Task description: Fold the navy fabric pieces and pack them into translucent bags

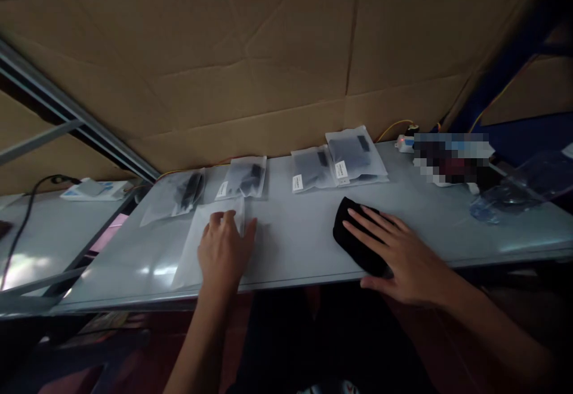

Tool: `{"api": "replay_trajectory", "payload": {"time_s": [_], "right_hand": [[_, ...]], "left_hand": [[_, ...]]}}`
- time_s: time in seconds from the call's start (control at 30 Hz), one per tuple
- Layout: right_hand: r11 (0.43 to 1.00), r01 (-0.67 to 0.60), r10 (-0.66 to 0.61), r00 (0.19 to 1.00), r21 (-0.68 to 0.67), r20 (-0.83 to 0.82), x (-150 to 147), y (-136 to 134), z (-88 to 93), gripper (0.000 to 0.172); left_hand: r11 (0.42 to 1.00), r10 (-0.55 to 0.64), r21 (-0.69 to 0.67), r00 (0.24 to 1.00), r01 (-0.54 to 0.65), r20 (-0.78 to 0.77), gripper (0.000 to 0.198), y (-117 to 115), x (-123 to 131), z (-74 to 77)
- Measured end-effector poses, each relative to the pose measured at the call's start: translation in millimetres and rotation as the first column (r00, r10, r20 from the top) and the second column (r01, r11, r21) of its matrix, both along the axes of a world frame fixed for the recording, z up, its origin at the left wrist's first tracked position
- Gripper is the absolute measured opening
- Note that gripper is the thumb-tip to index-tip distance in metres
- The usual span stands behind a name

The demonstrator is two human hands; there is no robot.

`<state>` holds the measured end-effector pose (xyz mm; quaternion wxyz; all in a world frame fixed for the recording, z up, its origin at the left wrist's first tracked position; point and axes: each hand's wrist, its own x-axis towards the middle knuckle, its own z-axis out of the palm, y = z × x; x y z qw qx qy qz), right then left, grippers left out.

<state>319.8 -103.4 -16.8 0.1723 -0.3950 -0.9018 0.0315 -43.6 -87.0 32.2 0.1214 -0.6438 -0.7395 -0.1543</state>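
Note:
My right hand (400,256) lies with its fingers stretched out and spread over a folded black fabric item (358,236) near the table's front edge. What kind of item it is, I cannot tell. On the left, my left hand (224,251) is over a flat frosted plastic bag (190,262), its fingers loosely bent and the thumb apart. Whether the fingertips press on the bag is unclear. Behind that hand are a frosted bag with dark contents (176,194) and a labelled bag (246,178). Two more labelled bags (308,167) (356,154) overlap at the back middle.
The grey table (290,245) backs onto a cardboard wall (268,83). A white power strip (405,143), a blurred-out patch and crumpled clear plastic (505,200) occupy the right end. Another power strip (96,190) sits on the left-hand table, beyond a metal frame (80,113).

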Motion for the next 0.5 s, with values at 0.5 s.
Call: {"api": "replay_trajectory", "payload": {"time_s": [0.5], "right_hand": [[0.998,-0.027,0.020,0.992,-0.053,-0.126,-13.3,-38.6,4.6,0.086]], "left_hand": [[0.846,-0.512,-0.209,0.857,0.491,-0.058,0.062,-60.7,-10.0,12.3]]}}
